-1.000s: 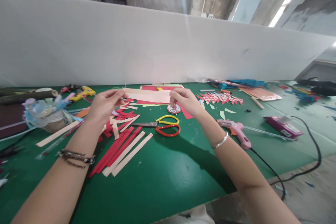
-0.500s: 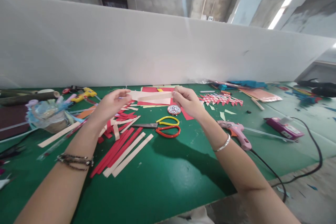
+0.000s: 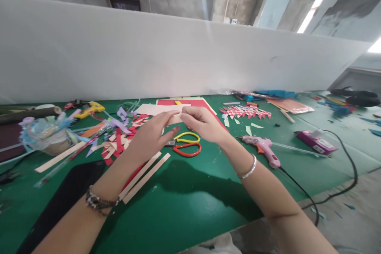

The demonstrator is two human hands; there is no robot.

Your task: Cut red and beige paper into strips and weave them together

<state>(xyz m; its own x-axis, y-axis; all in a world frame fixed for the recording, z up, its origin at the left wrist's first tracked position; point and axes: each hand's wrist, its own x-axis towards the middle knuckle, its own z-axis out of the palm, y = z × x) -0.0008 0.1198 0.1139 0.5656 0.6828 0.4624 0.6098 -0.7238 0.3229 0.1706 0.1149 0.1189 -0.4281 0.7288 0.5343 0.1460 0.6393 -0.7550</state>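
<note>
My left hand (image 3: 153,135) and my right hand (image 3: 201,124) meet above the green table (image 3: 190,202), both pinching a folded cream paper strip (image 3: 175,119) between their fingertips. The strip is mostly hidden by my fingers. Just below my hands lie scissors with a yellow and a red handle (image 3: 187,145). Loose red and cream paper strips (image 3: 133,154) are scattered under my left forearm. A cream sheet (image 3: 154,109) on red paper lies behind my hands.
A pink glue gun (image 3: 263,149) with a black cord lies to the right, a purple box (image 3: 315,143) beyond it. A red-and-white woven paper piece (image 3: 245,111) sits far right. A yellow glue gun (image 3: 89,109) and a ribboned bundle (image 3: 44,135) are at left. White partition behind.
My hands have come together; the left moved right to meet the right. The long cream strip once stretched between them is now folded short in my fingertips.
</note>
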